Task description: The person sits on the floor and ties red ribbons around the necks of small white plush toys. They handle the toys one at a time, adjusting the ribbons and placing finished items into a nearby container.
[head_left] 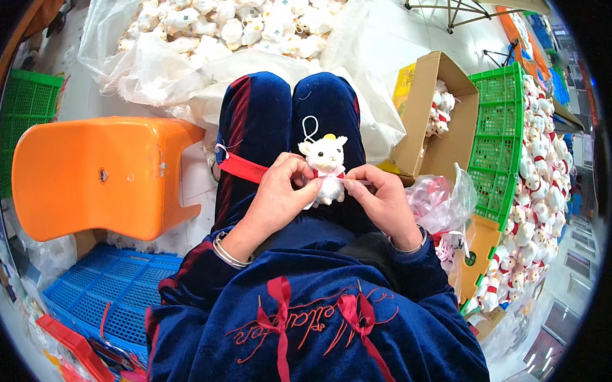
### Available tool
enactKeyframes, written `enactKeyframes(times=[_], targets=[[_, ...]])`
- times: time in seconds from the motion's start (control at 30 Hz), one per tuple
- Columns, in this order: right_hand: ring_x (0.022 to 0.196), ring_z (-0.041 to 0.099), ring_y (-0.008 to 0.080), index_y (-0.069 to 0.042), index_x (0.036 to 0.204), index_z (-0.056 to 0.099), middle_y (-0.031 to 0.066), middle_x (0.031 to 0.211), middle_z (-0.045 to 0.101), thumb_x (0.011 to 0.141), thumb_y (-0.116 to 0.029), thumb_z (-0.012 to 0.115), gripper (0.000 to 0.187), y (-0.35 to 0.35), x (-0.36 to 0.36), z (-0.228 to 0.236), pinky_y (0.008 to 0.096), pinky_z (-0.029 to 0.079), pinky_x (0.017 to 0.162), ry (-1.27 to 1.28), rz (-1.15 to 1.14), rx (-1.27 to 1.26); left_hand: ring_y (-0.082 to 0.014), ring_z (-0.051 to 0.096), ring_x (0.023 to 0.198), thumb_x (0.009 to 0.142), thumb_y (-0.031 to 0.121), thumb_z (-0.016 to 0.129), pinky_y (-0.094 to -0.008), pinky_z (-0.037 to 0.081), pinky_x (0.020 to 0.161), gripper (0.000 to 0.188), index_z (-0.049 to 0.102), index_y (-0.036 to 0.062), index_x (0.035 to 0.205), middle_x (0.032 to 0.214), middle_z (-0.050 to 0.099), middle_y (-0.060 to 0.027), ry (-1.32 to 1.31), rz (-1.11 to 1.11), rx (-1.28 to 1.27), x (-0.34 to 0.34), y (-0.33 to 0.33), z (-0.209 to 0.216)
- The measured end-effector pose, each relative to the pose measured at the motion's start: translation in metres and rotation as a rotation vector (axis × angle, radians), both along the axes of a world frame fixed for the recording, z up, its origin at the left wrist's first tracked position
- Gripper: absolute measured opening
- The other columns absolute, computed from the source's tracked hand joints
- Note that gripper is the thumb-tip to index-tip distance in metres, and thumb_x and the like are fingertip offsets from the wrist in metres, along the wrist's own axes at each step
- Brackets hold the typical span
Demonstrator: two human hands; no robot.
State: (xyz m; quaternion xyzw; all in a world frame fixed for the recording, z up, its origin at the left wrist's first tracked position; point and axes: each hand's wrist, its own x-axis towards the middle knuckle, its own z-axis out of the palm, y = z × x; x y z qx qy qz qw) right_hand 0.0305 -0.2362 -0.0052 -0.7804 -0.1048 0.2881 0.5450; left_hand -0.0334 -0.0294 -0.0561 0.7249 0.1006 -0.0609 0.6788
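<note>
A small white plush animal (pixel 326 164) with a yellow top, a white hanging loop and a pink ribbon at its neck is held upright over my lap. My left hand (pixel 279 195) pinches it from the left at the neck. From the right, my right hand (pixel 381 196) grips the ribbon end beside the toy. A red ribbon strip (pixel 242 168) lies across my left thigh, just beyond my left hand. Both wrists wear bracelets.
An orange plastic stool (pixel 104 174) stands at my left, with a blue crate (pixel 106 295) below it. A clear sheet with a heap of white plush toys (pixel 230 20) lies ahead. At right are a cardboard box (pixel 439 110), a green crate (pixel 498 141) and several finished toys (pixel 541 181).
</note>
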Motion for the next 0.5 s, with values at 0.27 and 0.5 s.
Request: enactKeyframes(times=[0.27, 0.5], targets=[[0.068, 0.054, 0.0047, -0.002, 0.098, 0.069, -0.0005, 0.079, 0.065, 0.101, -0.017, 0.060, 0.018, -0.032, 0.006, -0.032, 0.0210, 0.045, 0.062, 0.242, 0.060, -0.074, -0.0035, 0.055, 0.072, 0.094, 0.010, 0.071, -0.0210, 0.046, 0.066, 0.013, 0.060, 0.0036, 0.095, 0.084, 0.061, 0.0015, 0.092, 0.077, -0.173, -0.002, -0.009, -0.015], [0.079, 0.060, 0.0085, 0.000, 0.109, 0.066, 0.0022, 0.089, 0.065, 0.106, -0.020, 0.054, 0.024, -0.033, 0.015, -0.027, 0.0227, 0.049, 0.073, -0.095, -0.246, 0.027, -0.0009, 0.054, 0.070, 0.094, 0.010, 0.070, -0.0186, 0.044, 0.062, 0.013, 0.058, 0.0046, 0.095, 0.084, 0.061, 0.0024, 0.160, 0.054, -0.222, -0.002, -0.011, -0.017]])
